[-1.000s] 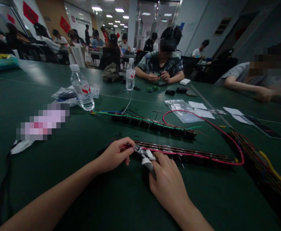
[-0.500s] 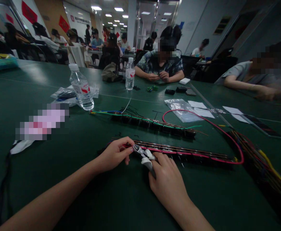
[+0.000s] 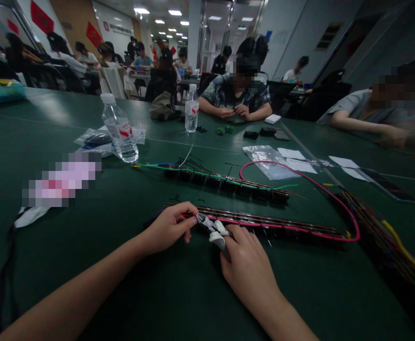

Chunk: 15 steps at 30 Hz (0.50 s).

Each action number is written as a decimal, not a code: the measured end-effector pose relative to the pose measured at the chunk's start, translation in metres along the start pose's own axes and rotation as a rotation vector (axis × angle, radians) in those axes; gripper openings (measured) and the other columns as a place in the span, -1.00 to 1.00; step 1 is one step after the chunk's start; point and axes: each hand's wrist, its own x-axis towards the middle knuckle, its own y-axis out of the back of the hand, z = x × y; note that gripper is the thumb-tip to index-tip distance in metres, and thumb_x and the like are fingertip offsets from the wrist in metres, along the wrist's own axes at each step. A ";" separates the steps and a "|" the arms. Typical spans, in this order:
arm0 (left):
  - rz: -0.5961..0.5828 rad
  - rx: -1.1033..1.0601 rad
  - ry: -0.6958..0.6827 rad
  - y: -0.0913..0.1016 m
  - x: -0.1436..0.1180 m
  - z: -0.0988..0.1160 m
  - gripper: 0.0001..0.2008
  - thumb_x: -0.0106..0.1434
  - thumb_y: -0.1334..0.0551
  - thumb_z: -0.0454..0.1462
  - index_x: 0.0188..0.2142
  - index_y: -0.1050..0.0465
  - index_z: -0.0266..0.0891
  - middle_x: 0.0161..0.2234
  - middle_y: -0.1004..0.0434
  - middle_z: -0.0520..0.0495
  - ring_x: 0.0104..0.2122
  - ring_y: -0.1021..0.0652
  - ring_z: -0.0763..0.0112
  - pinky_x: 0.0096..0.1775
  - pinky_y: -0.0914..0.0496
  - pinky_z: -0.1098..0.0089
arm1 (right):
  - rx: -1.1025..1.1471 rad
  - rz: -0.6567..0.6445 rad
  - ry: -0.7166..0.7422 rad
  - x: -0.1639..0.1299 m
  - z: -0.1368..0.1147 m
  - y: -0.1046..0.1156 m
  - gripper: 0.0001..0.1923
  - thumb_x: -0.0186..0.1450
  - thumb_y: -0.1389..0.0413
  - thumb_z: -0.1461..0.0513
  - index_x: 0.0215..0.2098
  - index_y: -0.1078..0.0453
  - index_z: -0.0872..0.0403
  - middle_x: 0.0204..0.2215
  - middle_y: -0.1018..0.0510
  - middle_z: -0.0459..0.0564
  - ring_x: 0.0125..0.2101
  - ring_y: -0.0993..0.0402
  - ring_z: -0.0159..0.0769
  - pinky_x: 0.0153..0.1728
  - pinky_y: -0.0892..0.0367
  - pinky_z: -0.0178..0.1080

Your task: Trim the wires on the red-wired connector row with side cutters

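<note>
Head view: left hand [image 3: 168, 229] pinches the pink wire [image 3: 302, 176] at the near terminal strip [image 3: 271, 225]; right hand [image 3: 250, 270], fingers closed around the cutters [image 3: 212, 227], trimming; next calls for steady alignment.

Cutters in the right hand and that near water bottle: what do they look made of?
Cutters: bright metal nose that glints, handles in pale, matte covering, probably plastic or rubber. Water bottle: clear thin plastic, glossy, see-through with a white cap and printed label.
</note>
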 end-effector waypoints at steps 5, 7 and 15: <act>-0.003 0.001 -0.011 0.000 0.000 -0.001 -0.92 0.32 -0.15 -0.30 -0.21 -0.36 -0.26 -0.49 -0.39 0.11 -0.59 -0.47 0.56 -0.50 -0.36 0.51 | -0.002 0.000 -0.003 -0.001 0.000 -0.001 -0.77 0.15 -0.11 0.43 -0.25 -0.47 0.13 -0.16 -0.49 0.10 -0.17 -0.38 -0.12 -0.19 -0.27 -0.13; -0.004 0.006 -0.007 0.001 0.000 -0.002 -0.92 0.32 -0.15 -0.30 -0.21 -0.36 -0.26 -0.50 -0.39 0.11 -0.59 -0.47 0.55 -0.50 -0.36 0.50 | -0.004 -0.003 -0.005 -0.001 0.000 -0.001 -0.77 0.14 -0.11 0.43 -0.25 -0.47 0.13 -0.17 -0.49 0.09 -0.17 -0.38 -0.12 -0.19 -0.28 -0.13; 0.005 0.004 -0.002 0.000 0.001 -0.001 -0.93 0.31 -0.16 -0.31 -0.22 -0.37 -0.26 -0.46 -0.39 0.10 -0.59 -0.47 0.57 -0.51 -0.37 0.51 | -0.026 0.002 0.001 0.000 0.000 -0.001 -0.79 0.14 -0.11 0.43 -0.27 -0.48 0.13 -0.18 -0.49 0.09 -0.19 -0.38 -0.13 -0.20 -0.28 -0.13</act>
